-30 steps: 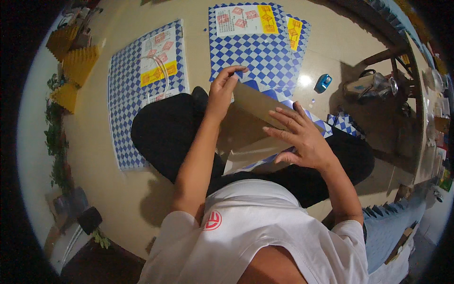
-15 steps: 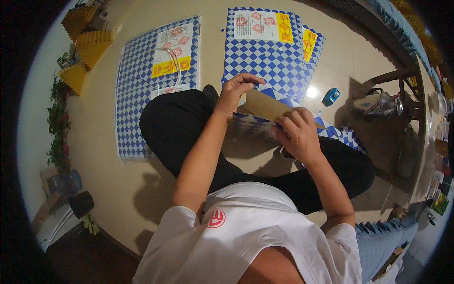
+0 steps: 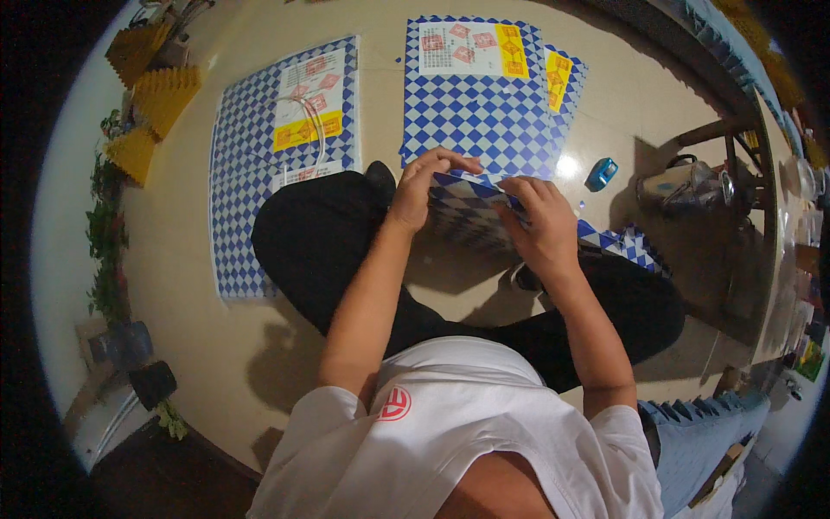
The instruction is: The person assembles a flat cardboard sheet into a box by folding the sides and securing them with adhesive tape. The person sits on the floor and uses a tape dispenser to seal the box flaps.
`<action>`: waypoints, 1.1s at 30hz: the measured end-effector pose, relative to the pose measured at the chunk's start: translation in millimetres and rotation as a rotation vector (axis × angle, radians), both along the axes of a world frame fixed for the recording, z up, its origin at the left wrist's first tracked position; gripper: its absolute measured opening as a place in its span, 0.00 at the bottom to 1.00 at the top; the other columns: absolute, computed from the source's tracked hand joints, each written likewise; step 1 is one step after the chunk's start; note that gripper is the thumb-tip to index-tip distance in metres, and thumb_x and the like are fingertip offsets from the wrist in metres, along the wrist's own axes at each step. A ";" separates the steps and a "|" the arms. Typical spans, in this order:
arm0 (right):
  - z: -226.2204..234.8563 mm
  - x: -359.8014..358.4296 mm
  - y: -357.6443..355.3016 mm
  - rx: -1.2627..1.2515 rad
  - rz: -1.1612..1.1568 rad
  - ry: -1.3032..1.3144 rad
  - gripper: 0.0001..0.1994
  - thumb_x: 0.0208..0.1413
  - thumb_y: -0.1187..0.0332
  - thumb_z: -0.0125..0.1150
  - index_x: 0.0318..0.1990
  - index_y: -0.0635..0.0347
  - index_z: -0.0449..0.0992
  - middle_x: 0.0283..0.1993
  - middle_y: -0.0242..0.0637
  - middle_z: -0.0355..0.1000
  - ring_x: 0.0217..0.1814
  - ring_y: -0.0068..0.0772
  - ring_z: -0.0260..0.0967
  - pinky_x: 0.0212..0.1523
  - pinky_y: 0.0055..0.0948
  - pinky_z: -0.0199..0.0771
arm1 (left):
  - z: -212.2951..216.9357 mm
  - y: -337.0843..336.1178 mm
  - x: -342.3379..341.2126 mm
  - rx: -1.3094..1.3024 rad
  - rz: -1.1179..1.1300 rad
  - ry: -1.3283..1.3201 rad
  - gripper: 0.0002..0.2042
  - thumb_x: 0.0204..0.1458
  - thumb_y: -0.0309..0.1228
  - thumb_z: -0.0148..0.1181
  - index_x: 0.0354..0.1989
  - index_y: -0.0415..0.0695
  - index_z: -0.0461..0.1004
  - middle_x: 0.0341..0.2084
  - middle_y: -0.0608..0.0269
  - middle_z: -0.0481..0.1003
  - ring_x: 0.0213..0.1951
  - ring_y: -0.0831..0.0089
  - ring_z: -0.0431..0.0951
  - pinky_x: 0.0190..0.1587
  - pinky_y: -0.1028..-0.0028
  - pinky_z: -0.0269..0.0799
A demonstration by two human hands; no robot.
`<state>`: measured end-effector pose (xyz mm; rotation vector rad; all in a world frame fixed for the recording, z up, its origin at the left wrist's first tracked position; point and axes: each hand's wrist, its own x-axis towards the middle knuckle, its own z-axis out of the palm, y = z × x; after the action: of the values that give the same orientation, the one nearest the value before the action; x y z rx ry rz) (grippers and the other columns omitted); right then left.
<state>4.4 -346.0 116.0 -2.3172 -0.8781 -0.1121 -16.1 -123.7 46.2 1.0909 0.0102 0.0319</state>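
Observation:
Between my two hands is a folded checked sheet point(image 3: 471, 206), with blue and pale diamonds outside. My left hand point(image 3: 417, 192) grips its left end, fingers curled over the upper edge. On the right end my right hand point(image 3: 546, 227) closes with the thumb on the near face and fingers along the top. The piece is raised above the floor, between my bent knees. Just beyond it lies a pile of checked sheets point(image 3: 475, 112) with a white and yellow label on top. Checked offcuts point(image 3: 635, 246) rest beside my right knee.
At the left lies a plastic-wrapped checked stack point(image 3: 246, 156) with a white cord loop point(image 3: 320, 130) on it. A small blue object point(image 3: 602, 175) and a metal kettle point(image 3: 679, 186) stand right, near a wooden-legged table point(image 3: 765, 259). Yellow zigzag-edged pieces point(image 3: 164, 97) line the left wall.
The sheet's plain brown inner side, visible before, has turned out of sight; its checked face now shows. My right hand has shifted slightly up. Both hands keep their hold.

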 end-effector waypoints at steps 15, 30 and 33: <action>-17.2 3.6 -12.0 -0.135 -0.002 -0.104 0.28 0.55 0.67 0.68 0.65 0.46 0.73 0.43 0.37 0.77 0.43 0.41 0.73 0.44 0.39 0.72 | -6.0 -28.5 -14.9 0.531 0.376 0.078 0.13 0.68 0.34 0.54 0.53 0.39 0.76 0.51 0.62 0.77 0.53 0.73 0.74 0.56 0.72 0.67; -6.3 4.9 -38.6 -0.064 -0.067 -0.049 0.22 0.58 0.69 0.65 0.61 0.49 0.76 0.45 0.38 0.78 0.46 0.41 0.76 0.46 0.37 0.76 | 13.5 -40.9 15.5 0.232 0.242 0.117 0.11 0.67 0.34 0.52 0.44 0.43 0.79 0.42 0.61 0.81 0.45 0.75 0.77 0.53 0.74 0.70; -2.6 9.6 -80.1 0.090 0.046 0.132 0.19 0.58 0.73 0.64 0.58 0.53 0.78 0.51 0.41 0.77 0.52 0.45 0.75 0.51 0.37 0.76 | 17.2 -40.7 12.3 0.243 0.275 0.121 0.11 0.66 0.33 0.51 0.44 0.42 0.79 0.43 0.59 0.81 0.47 0.72 0.77 0.56 0.72 0.69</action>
<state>14.0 -426.1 113.4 -2.1920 -0.8421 0.0200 -3.8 -164.4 63.4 1.3270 0.2715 0.2192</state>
